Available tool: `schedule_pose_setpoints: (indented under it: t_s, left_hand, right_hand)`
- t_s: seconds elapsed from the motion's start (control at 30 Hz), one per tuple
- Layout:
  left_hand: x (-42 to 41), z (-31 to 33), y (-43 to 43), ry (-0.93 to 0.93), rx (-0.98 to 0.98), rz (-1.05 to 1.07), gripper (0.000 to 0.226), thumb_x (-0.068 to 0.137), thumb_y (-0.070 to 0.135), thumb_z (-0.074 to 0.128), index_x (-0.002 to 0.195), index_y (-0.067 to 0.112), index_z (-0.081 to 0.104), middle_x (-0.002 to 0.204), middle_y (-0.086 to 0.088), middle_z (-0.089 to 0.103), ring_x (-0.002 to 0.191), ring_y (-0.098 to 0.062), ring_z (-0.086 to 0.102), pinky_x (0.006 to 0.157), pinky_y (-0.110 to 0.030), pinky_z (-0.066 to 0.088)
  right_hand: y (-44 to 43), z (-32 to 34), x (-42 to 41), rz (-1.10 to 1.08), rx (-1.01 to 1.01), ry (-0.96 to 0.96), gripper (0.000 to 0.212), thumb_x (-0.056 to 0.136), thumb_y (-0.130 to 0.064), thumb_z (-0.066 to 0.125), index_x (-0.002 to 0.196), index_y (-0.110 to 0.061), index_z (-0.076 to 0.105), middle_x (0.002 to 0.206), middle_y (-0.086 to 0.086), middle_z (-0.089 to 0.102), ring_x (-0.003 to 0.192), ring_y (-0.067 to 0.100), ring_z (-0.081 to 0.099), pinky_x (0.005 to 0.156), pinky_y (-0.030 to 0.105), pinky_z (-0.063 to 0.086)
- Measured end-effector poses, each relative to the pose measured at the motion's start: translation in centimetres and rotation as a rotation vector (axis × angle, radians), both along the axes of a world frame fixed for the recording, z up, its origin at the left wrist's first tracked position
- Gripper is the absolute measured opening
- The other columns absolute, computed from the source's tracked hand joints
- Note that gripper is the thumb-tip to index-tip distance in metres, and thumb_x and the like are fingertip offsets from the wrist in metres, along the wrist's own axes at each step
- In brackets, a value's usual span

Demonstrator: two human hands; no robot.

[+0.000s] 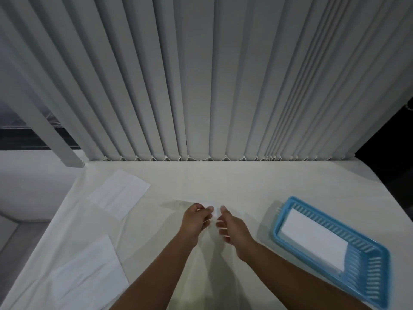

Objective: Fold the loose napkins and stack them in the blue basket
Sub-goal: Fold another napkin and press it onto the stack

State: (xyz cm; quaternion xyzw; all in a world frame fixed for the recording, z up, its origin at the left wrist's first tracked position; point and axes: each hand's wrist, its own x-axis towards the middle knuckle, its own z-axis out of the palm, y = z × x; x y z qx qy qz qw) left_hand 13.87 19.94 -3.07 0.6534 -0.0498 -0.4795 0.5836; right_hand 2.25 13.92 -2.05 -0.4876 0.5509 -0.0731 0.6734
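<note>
Left hand (196,220) pinches a small napkin (212,208), right hand (232,229) loose beside; blue basket (366,276) right.

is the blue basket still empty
No, a folded white napkin already lies flat inside the blue basket.

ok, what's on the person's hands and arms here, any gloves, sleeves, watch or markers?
Nothing worn that shows. The left hand and right hand are bare, with no gloves, and no rings can be made out at this blur. Both forearms are bare from the wrist to the bottom edge of the frame: no sleeves, watch, straps, bands, cables or tracking markers in view. Anything above that is out of frame.
</note>
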Motion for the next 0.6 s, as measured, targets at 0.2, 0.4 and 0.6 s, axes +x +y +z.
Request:
schedule_pose_setpoints:
  t_s: [0.2,0.4,0.6]
  left_hand:
    - [-3.9,0.3,1.1,0.016,-0.039,-0.056,0.023,0.082,0.023,0.070,0.079,0.014,0.049,0.081,-0.003,0.060,0.076,-0.015,0.061,0.073,-0.028,0.049]
    - [-6.2,2.1,0.8,0.018,-0.015,0.080,0.021,0.090,0.030,0.061,0.081,0.012,0.057,0.068,0.001,0.058,0.067,-0.014,0.056,0.068,-0.026,0.048]
    - [-10.0,3.7,-0.5,-0.051,-0.035,0.096,0.020,0.092,0.025,0.058,0.085,0.007,0.065,0.075,-0.005,0.064,0.070,-0.015,0.061,0.067,-0.025,0.050]
  right_hand:
    - [-1.4,1.3,-1.8,-0.166,-0.138,-0.013,0.027,0.089,-0.027,0.061,0.073,-0.010,0.047,0.079,0.011,0.055,0.069,0.020,0.051,0.067,0.031,0.042]
    - [-1.0,3.1,-5.9,-0.092,-0.275,0.021,0.029,0.088,-0.026,0.063,0.071,-0.010,0.046,0.071,0.009,0.049,0.064,0.018,0.046,0.060,0.028,0.038]
    - [-1.5,4.3,-13.5,-0.189,-0.294,-0.043,0.028,0.088,-0.021,0.063,0.067,-0.006,0.052,0.070,0.007,0.054,0.064,0.017,0.049,0.061,0.026,0.040]
